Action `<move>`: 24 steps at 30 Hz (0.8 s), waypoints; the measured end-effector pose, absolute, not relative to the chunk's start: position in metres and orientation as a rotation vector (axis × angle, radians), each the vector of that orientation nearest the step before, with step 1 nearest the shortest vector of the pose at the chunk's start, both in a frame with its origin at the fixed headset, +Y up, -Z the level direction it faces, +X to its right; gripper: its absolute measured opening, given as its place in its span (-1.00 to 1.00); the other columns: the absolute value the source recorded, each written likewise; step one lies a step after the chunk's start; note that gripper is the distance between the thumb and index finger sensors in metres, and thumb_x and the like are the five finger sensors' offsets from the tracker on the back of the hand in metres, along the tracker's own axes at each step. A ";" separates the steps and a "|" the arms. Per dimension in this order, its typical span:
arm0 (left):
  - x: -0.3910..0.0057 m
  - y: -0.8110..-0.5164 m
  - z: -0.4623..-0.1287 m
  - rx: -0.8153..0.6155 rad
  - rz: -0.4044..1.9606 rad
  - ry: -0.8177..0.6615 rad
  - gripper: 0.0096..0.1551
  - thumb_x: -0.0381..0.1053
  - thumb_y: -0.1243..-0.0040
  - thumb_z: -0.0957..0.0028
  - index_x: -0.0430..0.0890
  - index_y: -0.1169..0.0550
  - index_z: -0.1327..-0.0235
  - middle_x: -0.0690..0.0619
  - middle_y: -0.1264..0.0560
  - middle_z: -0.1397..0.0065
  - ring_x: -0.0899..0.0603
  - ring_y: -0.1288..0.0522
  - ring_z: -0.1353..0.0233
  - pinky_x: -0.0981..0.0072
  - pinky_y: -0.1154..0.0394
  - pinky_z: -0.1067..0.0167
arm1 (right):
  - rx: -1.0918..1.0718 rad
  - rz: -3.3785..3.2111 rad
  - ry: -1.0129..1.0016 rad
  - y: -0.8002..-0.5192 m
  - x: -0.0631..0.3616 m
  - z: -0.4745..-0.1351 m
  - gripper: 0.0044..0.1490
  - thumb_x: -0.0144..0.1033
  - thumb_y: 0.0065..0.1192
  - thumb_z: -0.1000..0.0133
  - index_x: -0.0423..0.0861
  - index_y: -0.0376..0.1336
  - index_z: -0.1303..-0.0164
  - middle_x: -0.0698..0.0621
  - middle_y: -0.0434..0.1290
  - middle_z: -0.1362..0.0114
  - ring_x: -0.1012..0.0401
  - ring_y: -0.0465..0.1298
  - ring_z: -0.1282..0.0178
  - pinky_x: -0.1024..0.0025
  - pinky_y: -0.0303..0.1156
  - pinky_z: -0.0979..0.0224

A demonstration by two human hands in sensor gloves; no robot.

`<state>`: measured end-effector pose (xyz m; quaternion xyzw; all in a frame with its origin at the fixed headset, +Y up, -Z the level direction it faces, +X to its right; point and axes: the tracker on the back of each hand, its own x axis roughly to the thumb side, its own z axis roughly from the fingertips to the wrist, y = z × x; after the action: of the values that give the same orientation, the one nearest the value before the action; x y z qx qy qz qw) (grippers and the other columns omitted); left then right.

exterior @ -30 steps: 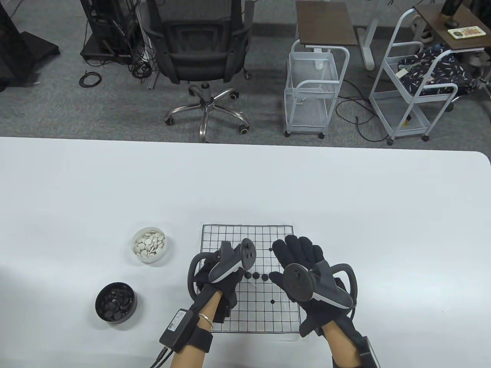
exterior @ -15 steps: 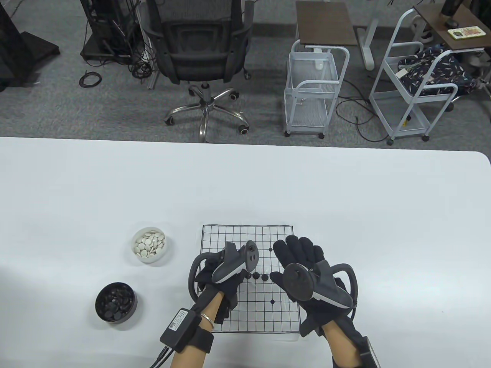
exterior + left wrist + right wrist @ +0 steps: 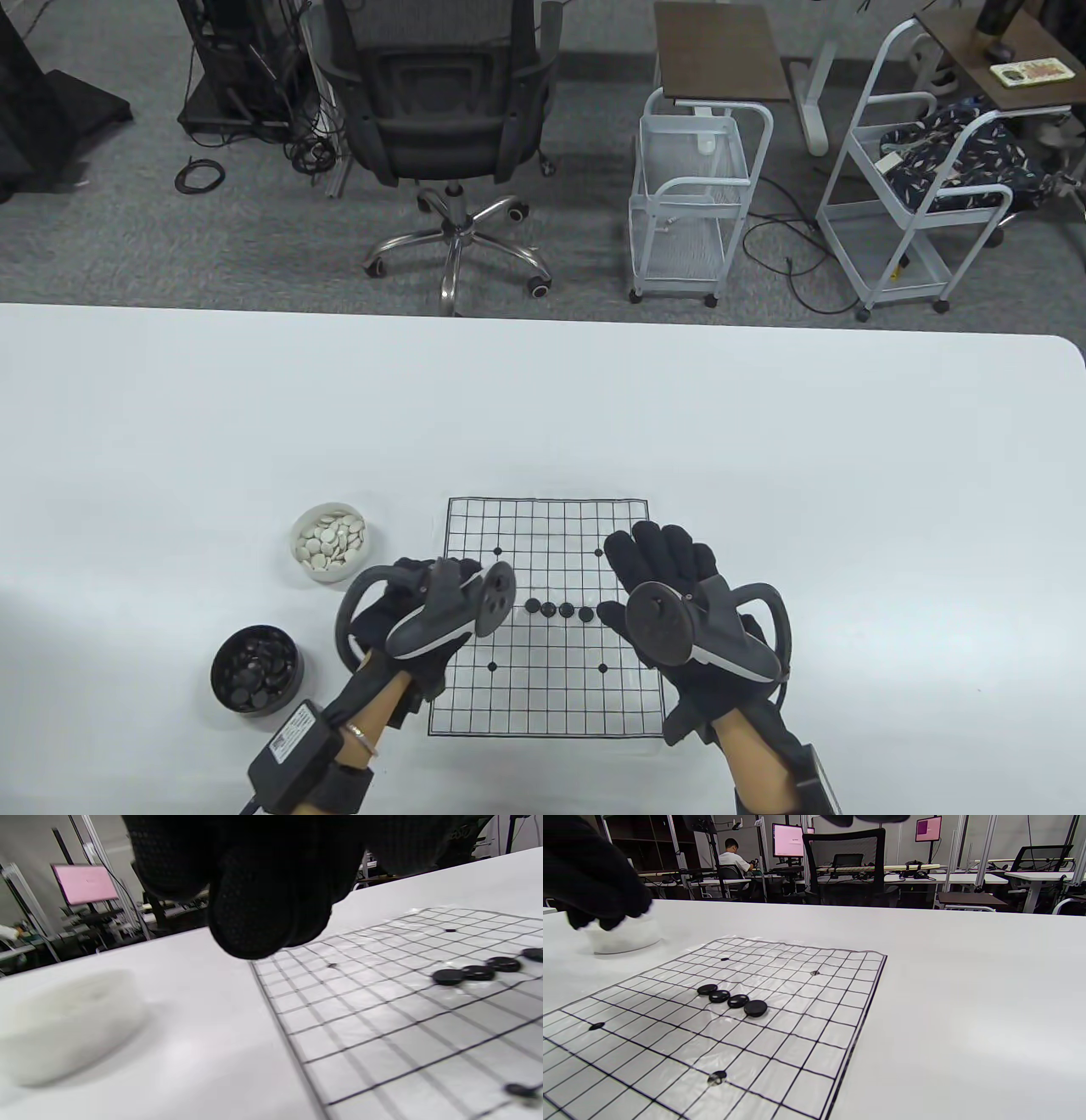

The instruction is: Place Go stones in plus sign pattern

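Note:
The grid board [image 3: 543, 679] lies on the white table. Several black stones [image 3: 558, 609] sit in a row at its middle; they also show in the left wrist view [image 3: 478, 972] and the right wrist view [image 3: 729, 999]. My left hand [image 3: 414, 581] hovers at the board's left edge, fingers loosely curled, with no stone seen in them [image 3: 271, 921]. My right hand [image 3: 660, 552] lies flat with its fingers spread on the board's right part, just right of the row. A bowl of black stones [image 3: 256, 669] and a bowl of white stones [image 3: 331, 543] stand left of the board.
The white bowl [image 3: 623, 935] sits just behind my left hand [image 3: 589, 870] in the right wrist view. An office chair [image 3: 445, 127] and wire carts [image 3: 691, 212] stand on the floor beyond the table's far edge.
My left hand has drawn back left off the middle of the board, uncovering a further black stone at the row's left end. My right hand has not moved.

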<state>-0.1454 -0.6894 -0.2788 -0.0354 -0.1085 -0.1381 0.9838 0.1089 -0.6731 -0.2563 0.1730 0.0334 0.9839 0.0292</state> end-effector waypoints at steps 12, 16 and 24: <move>-0.294 -0.710 -0.258 -0.296 -0.351 0.169 -0.42 0.28 -0.25 0.16 0.05 -0.66 -0.06 0.19 -0.78 0.05 0.19 -0.74 0.18 0.24 -0.64 -0.09 | 0.513 3.043 0.114 -0.674 0.110 -0.259 -0.06 0.17 -0.22 -0.26 -0.08 -0.20 -0.77 -0.28 -0.05 -0.78 -0.28 -0.02 -0.74 -0.15 -0.05 -0.64; -0.302 -0.721 -0.263 -0.382 -0.361 0.210 -0.40 0.28 -0.27 0.19 0.03 -0.67 -0.05 0.18 -0.79 0.07 0.20 -0.74 0.24 0.26 -0.65 -0.04 | 0.508 3.047 0.114 -0.674 0.110 -0.259 -0.06 0.17 -0.22 -0.26 -0.08 -0.20 -0.77 -0.28 -0.05 -0.77 -0.28 -0.02 -0.74 -0.15 -0.05 -0.64; -0.302 -0.744 -0.272 -0.490 -0.450 0.260 -0.36 0.32 -0.22 0.19 -0.07 -0.67 0.02 0.14 -0.80 0.13 0.19 -0.73 0.30 0.28 -0.66 -0.01 | 0.512 3.056 0.114 -0.675 0.109 -0.259 -0.05 0.17 -0.22 -0.26 -0.08 -0.20 -0.77 -0.28 -0.05 -0.78 -0.28 -0.02 -0.74 -0.15 -0.05 -0.64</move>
<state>-0.3018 -0.7442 -0.2724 -0.2399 0.1271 -0.2201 0.9369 0.1090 -0.6749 -0.2590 0.1652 0.0369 0.9854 0.0204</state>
